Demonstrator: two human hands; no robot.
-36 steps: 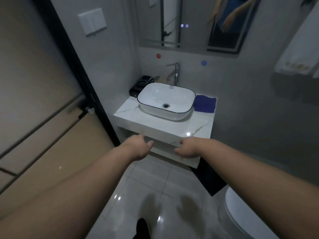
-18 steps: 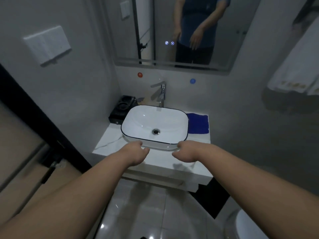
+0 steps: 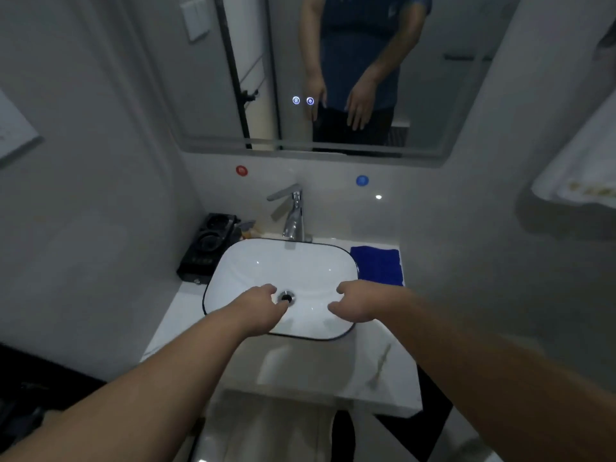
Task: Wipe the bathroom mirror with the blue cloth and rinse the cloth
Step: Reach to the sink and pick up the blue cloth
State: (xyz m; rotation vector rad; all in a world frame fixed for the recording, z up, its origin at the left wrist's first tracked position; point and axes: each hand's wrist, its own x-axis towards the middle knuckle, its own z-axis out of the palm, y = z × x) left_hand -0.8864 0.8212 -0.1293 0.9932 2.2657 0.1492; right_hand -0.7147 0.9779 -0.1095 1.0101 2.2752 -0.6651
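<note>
A blue cloth (image 3: 378, 265) lies folded flat on the marble counter (image 3: 333, 368), just right of the white basin (image 3: 283, 261). The wall mirror (image 3: 433, 78) hangs above the chrome faucet (image 3: 293, 215) and reflects a person in a blue shirt. My left hand (image 3: 258, 310) hovers over the basin near the drain, fingers loosely curled, holding nothing. My right hand (image 3: 361, 303) hovers over the basin's right side, just below the cloth and apart from it, also holding nothing.
A black tray (image 3: 208, 246) with small items stands on the counter's left back corner against the side wall. A white towel (image 3: 580, 175) hangs on the right wall. Red (image 3: 241, 170) and blue (image 3: 362, 180) round caps sit on the wall under the mirror.
I have stepped closer to the sink and the view has tilted up. Both hands have moved forward from the counter's front edge to over the basin. The cloth has not moved.
</note>
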